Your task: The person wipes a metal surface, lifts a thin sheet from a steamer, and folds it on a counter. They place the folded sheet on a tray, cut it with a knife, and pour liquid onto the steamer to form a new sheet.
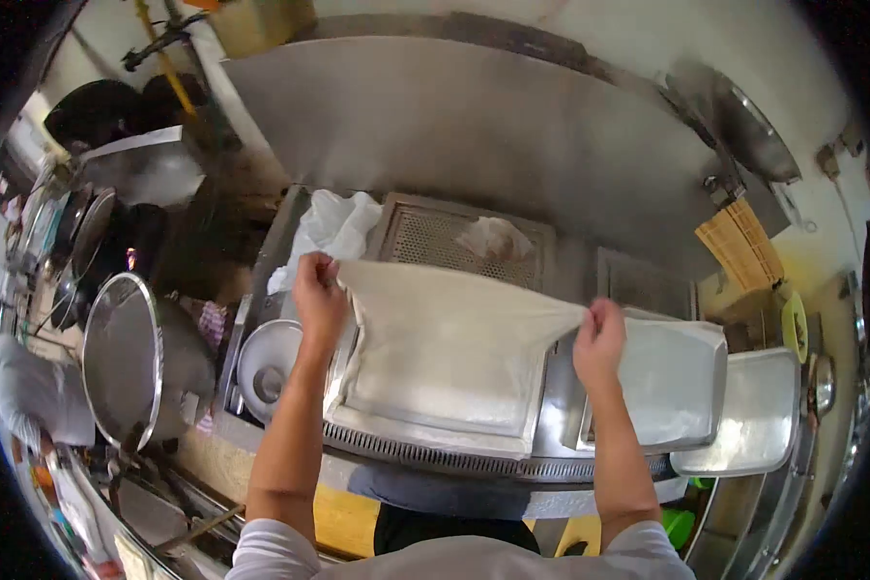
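A pale, thin cloth is stretched over a rectangular metal tray on the steel counter. My left hand pinches the cloth's far left corner, and my right hand pinches its far right corner. Between my hands the far edge of the cloth is raised, while the nearer part lies flat in the tray. To the right, a second tray holds something pale and smooth. Beyond my left hand lies a crumpled white cloth. A perforated metal panel with a small crumpled piece on it is behind the stretched cloth.
A round metal lid sits left of my left forearm, near a large metal pot. Another metal tray stands at the right. A person in a light shirt is at the far left. A steel backsplash rises behind the counter.
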### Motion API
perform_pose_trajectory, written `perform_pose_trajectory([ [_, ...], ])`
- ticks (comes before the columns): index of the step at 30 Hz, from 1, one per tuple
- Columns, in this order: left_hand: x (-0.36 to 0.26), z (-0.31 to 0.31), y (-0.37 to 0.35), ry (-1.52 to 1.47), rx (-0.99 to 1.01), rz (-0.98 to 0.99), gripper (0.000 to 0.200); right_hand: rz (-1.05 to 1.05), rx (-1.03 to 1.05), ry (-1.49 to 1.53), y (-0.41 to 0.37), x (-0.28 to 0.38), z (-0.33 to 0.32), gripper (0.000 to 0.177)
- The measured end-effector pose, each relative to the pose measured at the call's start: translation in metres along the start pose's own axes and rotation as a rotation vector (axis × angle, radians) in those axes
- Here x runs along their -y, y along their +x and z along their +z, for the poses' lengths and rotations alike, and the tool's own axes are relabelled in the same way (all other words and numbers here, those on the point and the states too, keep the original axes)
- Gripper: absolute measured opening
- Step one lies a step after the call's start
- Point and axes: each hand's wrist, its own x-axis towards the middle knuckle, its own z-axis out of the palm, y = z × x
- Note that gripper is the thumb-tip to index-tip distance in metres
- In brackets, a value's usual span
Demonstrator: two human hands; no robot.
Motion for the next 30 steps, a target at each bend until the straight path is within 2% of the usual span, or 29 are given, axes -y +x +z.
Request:
perform_pose_trajectory([
  [3,-0.029,-0.063,-0.039,-0.039,-0.151,0.066,0.005,-0.04,-0.016,0.132,-0.02,0.048,-0.065,0.011],
  [6,-0.083,-0.127,-0.086,0.057,-0.276,0.067,0.006,-0.193,-0.041,0.206,-0.04,0.079,-0.115,0.012],
  [8,-0.106,-0.171,-0.124,0.135,-0.333,0.055,0.004,-0.29,-0.008,0.367,-0.05,0.09,-0.14,0.013],
  [10,-0.132,-0.212,-0.164,0.222,-0.415,0.008,0.02,-0.389,0.041,0.496,-0.054,0.106,-0.161,0.014],
  [14,-0.178,-0.285,-0.245,0.185,-0.605,-0.038,0.014,-0.64,0.151,0.605,-0.057,0.146,-0.204,0.021],
  [15,-0.192,-0.3,-0.266,0.204,-0.657,-0.092,0.003,-0.708,0.178,0.621,-0.058,0.161,-0.215,0.021],
  [24,-0.273,-0.444,-0.456,0.338,-1.124,-0.091,0.002,-1.049,0.338,0.784,-0.111,0.304,-0.271,0.028],
  [28,-0.318,-0.499,-0.544,0.484,-1.324,-0.04,0.003,-1.178,0.353,0.884,-0.159,0.381,-0.291,0.028],
  [30,-0.332,-0.53,-0.595,0.513,-1.414,0.051,0.003,-1.309,0.313,0.988,-0.185,0.42,-0.292,0.024],
])
